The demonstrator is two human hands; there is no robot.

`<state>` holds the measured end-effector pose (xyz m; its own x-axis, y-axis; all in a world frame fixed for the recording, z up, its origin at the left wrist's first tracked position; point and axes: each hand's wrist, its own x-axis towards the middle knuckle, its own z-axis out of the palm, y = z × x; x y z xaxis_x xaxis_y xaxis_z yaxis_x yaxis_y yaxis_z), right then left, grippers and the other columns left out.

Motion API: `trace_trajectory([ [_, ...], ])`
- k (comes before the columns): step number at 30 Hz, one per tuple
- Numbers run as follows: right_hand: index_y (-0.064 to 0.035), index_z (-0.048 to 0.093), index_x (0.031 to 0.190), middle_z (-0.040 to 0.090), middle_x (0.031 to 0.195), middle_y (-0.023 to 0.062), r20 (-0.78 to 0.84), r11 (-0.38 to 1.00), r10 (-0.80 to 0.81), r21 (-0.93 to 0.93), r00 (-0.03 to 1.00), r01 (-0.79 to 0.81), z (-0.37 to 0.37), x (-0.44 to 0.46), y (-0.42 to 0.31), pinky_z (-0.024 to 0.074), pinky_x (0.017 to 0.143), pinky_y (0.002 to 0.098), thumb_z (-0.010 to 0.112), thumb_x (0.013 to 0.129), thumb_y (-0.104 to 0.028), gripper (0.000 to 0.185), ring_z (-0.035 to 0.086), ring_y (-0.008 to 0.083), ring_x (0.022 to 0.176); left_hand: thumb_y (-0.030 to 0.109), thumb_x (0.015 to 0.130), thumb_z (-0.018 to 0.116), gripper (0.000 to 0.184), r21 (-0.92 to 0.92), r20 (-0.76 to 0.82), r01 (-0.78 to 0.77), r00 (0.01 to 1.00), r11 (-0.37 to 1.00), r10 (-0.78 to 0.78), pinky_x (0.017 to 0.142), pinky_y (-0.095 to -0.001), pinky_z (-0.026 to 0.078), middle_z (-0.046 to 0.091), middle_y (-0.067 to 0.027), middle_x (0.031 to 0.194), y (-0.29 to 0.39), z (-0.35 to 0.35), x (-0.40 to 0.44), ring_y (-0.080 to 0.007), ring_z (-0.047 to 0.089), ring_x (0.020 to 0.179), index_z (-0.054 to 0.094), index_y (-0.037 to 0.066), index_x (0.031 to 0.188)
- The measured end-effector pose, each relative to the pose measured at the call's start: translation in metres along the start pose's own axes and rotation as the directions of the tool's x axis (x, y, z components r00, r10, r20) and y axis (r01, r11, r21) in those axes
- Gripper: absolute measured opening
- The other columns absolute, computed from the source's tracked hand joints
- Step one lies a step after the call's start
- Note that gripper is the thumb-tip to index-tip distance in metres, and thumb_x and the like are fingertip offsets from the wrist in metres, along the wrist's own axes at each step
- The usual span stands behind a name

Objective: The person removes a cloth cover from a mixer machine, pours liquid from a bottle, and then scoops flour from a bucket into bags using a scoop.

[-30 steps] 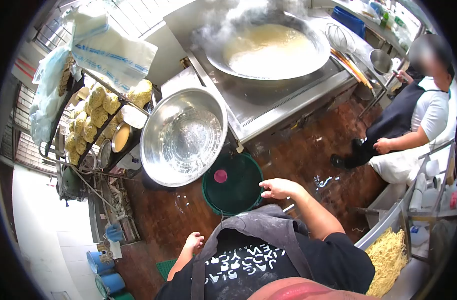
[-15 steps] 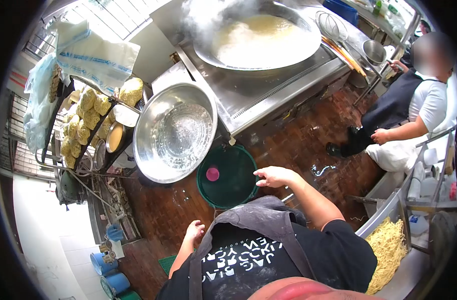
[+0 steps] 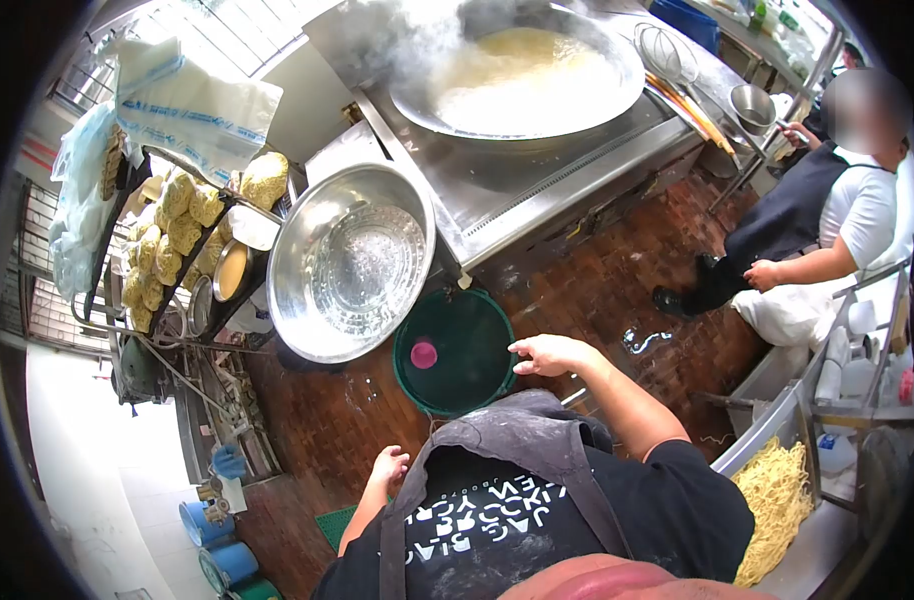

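Note:
My right hand [image 3: 545, 355] hangs over the right rim of a round green tub [image 3: 467, 393], fingers loosely bent and apart, nothing in it. Inside the tub is a small pink cup [image 3: 423, 353]. Lower and to the left, my left hand [image 3: 389, 466] is beside the apron, fingers slightly curled and holding nothing visible. A large metal basin [image 3: 417, 290] stands tilted just beyond the tub. Behind it a wide steaming pan [image 3: 522, 132] of pale bubbling liquid sits on the steel stove [image 3: 477, 185].
A person [image 3: 807, 220] in a dark apron is at the right, a hand near a metal pot [image 3: 752, 108]. Bagged noodles [image 3: 184, 230] fill a rack at the left. Loose noodles [image 3: 774, 505] lie in a bin at lower right. The brown floor [image 3: 617, 270] has wet spots.
The view shifted after the first frame, so the stove and basin appear further left. My hands keep nearly the same pose. Steam over the pan has changed shape.

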<state>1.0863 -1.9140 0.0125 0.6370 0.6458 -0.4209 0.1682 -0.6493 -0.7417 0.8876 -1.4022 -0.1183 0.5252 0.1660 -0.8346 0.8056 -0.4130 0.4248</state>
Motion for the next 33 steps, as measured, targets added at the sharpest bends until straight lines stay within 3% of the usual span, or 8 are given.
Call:
trace_trajectory([
  [6,-0.0041,0.046,0.138,0.055,0.132,0.0196,0.031,1.0,0.008,0.001,0.999,-0.008,-0.001,-0.006,-0.008,0.0433,0.101,0.0429,0.058,0.093,-0.041,0.06,0.053,0.0357,0.122,0.011,0.087,0.069,0.054,-0.126,0.002,-0.035,0.999,0.991,0.035,0.055,-0.0293,0.048,0.065,-0.0093,0.107,-0.012,0.008,0.019,-0.0125,0.059,0.064,0.047,0.003,0.135],
  [12,-0.0049,0.046,0.138,0.056,0.132,0.0196,0.006,1.0,0.018,0.022,1.0,-0.018,-0.006,-0.01,-0.011,0.0432,0.101,0.0428,0.059,0.092,-0.041,0.06,0.053,0.0358,0.121,0.014,0.088,0.068,0.053,0.076,-0.033,0.025,0.999,0.997,-0.022,0.056,-0.0295,0.049,0.064,-0.009,0.113,0.017,0.007,-0.008,-0.0126,0.059,0.067,0.047,0.003,0.135],
  [15,-0.0047,0.047,0.137,0.057,0.13,0.019,-0.015,1.0,0.025,0.015,1.0,-0.024,-0.004,-0.011,-0.009,0.0439,0.101,0.041,0.061,0.092,-0.041,0.06,0.055,0.035,0.12,0.016,0.088,0.067,0.053,0.104,-0.04,0.023,0.999,0.994,-0.018,0.056,-0.0295,0.048,0.064,-0.0084,0.111,0.026,0.009,-0.02,-0.013,0.059,0.067,0.047,0.003,0.135],
  [18,-0.0039,0.046,0.138,0.057,0.131,0.019,-0.019,1.0,0.012,0.016,1.0,-0.011,0.004,-0.008,0.002,0.0437,0.101,0.0408,0.061,0.091,-0.041,0.061,0.055,0.0349,0.12,0.015,0.088,0.068,0.053,-0.102,-0.025,-0.009,1.0,0.995,0.007,0.055,-0.0296,0.048,0.064,-0.0081,0.11,0.022,0.01,-0.023,-0.0129,0.058,0.066,0.047,0.004,0.135],
  [27,-0.0028,0.048,0.136,0.058,0.129,0.0192,-0.038,0.997,-0.016,0.078,0.999,0.019,0.001,-0.009,-0.003,0.0448,0.101,0.0404,0.062,0.092,-0.039,0.059,0.056,0.0336,0.12,0.013,0.086,0.068,0.054,-0.044,-0.023,-0.021,1.0,0.999,0.02,0.056,-0.0302,0.049,0.063,-0.0092,0.103,0.014,0.005,-0.008,-0.0134,0.058,0.063,0.047,0.003,0.135],
  [31,-0.003,0.056,0.127,0.067,0.113,0.0146,-0.319,0.875,-0.159,0.393,0.935,0.283,-0.04,-0.03,-0.02,0.0507,0.091,0.0347,0.067,0.09,-0.025,0.044,0.065,0.0239,0.102,0.01,0.085,0.067,0.056,-0.123,-0.043,0.048,0.998,0.991,-0.054,0.056,-0.0305,0.049,0.063,-0.0105,0.101,0.012,0.009,-0.007,-0.0136,0.058,0.063,0.045,0.002,0.136],
  [32,-0.0038,0.059,0.123,0.068,0.105,0.0109,-0.534,0.83,-0.22,0.336,0.816,0.444,-0.064,-0.047,-0.038,0.0515,0.088,0.0325,0.069,0.088,-0.016,0.038,0.065,0.0193,0.096,0.009,0.085,0.067,0.056,-0.132,-0.047,0.077,0.995,0.988,-0.084,0.056,-0.0306,0.049,0.063,-0.0106,0.102,0.011,0.012,-0.007,-0.0137,0.058,0.064,0.045,0.002,0.136],
  [33,-0.0031,0.062,0.116,0.067,0.103,0.0089,-0.728,0.853,-0.31,0.071,0.611,0.516,-0.092,-0.066,-0.055,0.0517,0.088,0.0334,0.07,0.086,-0.01,0.032,0.064,0.0184,0.094,0.008,0.084,0.067,0.057,-0.141,-0.051,0.109,0.992,0.984,-0.117,0.056,-0.0307,0.049,0.063,-0.0107,0.102,0.009,0.015,-0.007,-0.0139,0.058,0.064,0.044,0.001,0.136],
])
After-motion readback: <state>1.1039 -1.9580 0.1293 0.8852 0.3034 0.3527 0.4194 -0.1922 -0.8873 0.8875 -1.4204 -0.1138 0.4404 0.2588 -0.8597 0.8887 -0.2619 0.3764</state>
